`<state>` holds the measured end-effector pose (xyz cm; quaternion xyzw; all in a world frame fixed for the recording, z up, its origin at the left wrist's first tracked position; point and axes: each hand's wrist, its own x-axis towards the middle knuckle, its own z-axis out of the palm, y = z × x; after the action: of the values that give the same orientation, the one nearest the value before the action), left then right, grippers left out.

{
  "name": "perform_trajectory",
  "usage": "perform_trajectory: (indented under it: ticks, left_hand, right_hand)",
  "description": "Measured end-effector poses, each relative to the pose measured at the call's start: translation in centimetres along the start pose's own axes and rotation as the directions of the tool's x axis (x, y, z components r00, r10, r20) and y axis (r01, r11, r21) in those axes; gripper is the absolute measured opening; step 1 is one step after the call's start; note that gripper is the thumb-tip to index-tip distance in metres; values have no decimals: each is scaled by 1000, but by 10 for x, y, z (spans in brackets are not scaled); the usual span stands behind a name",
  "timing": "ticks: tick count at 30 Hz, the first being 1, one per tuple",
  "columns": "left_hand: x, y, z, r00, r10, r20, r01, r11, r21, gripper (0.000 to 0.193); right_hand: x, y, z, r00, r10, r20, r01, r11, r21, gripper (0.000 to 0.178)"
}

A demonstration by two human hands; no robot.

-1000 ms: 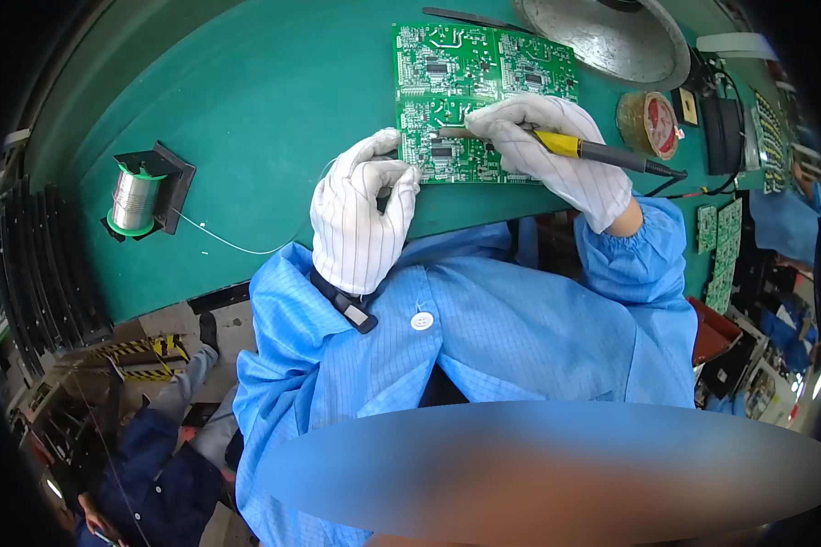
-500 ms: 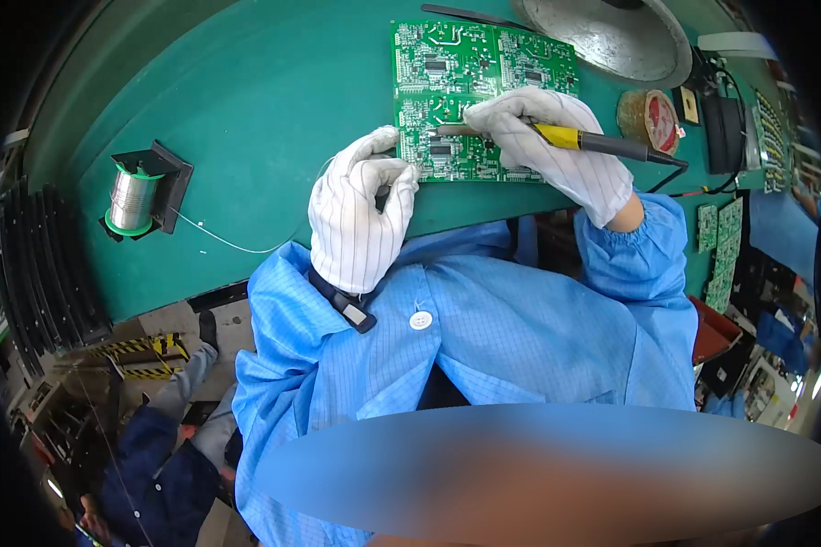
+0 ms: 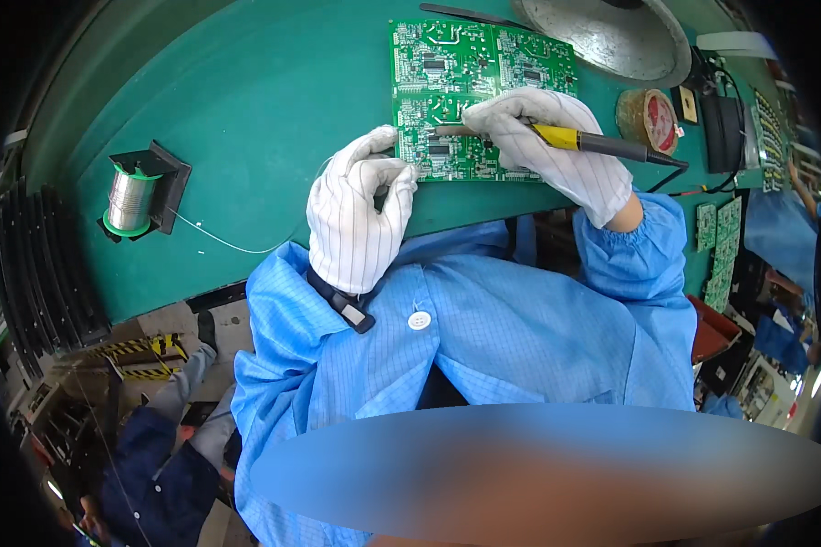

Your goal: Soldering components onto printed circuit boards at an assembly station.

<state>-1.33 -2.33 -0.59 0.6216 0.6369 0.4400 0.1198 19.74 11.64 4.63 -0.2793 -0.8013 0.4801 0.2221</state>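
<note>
A green printed circuit board panel (image 3: 442, 82) lies on the green bench mat, with rows of small parts and a few black chips on it. My right hand (image 3: 556, 150), in a white striped glove, is closed around a soldering iron (image 3: 602, 144) with a yellow and dark grey handle. The iron's tip rests at or just over the lower left section of the panel. At the panel's left edge my gloved left hand (image 3: 360, 210) is closed, thumb and fingers pinched on solder wire (image 3: 237, 246). That wire runs from a spool (image 3: 129, 201) on a black stand; its end is hard to see.
Tweezers (image 3: 474, 16) and a round metal dish (image 3: 620, 46) lie beyond the panel. A tape roll (image 3: 648, 121) sits right of my right hand, near the iron's cable (image 3: 675, 178). More boards (image 3: 723, 251) lie far right. Black strips (image 3: 46, 273) stand at left. Other people work nearby.
Almost nothing differs. Both hands, the soldering iron and the panel keep their places, apart from a very slight shift of the whole view.
</note>
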Motion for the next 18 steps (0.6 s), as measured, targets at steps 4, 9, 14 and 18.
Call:
perform_trajectory:
  ticks: [4,9,14,18]
  left_hand:
    - [-1,-1,0,1000,3,7,-3,1000,5,15]
    - [1,-3,-1,998,57,16,-58,997,54,15]
    - [4,1,-2,996,82,27,-83,994,65,11]
    - [4,4,0,999,28,46,-29,999,24,10]
  right_hand:
    - [2,-3,1,999,-27,-34,25,997,-67,23]
    - [-23,-7,-5,980,147,-138,-128,982,138,23]
    - [-95,18,-33,702,24,-712,-99,993,-64,28]
    - [-138,57,-60,303,-165,-939,-150,965,-217,29]
